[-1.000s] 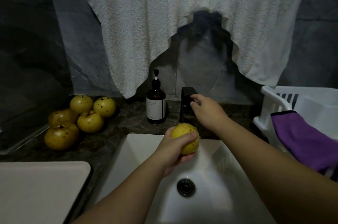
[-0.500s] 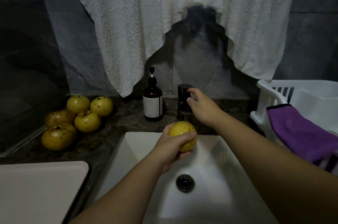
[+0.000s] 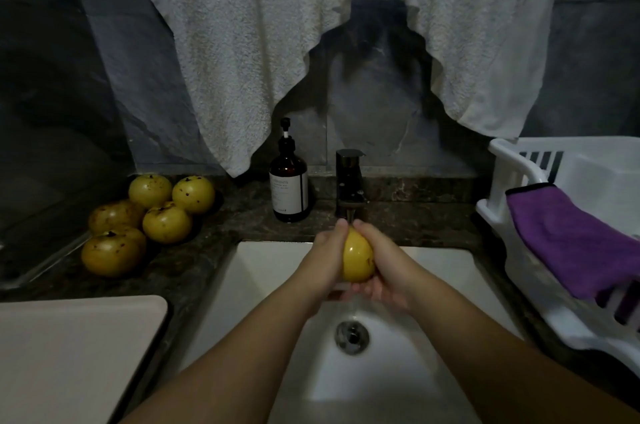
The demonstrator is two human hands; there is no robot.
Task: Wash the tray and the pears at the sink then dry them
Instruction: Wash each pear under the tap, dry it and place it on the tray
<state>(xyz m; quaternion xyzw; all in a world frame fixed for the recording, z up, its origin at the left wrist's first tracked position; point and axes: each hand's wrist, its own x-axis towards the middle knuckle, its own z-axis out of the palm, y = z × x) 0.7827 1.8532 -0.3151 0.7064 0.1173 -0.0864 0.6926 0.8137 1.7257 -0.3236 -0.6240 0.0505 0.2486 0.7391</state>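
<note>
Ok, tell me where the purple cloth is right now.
In the head view the purple cloth is at the far right, draped over the rim of the white drying rack on the counter, right of the sink.

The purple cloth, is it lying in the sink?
No, the purple cloth is draped over the rim of the white rack to the right of the sink.

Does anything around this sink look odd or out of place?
Mainly the white towel: it hangs across the wall above the faucet with a ragged, dark-edged hole in its middle, as if torn or burnt. The pears on the counter are heavily brown-spotted. Otherwise both hands simply hold a pear under the faucet.
</note>
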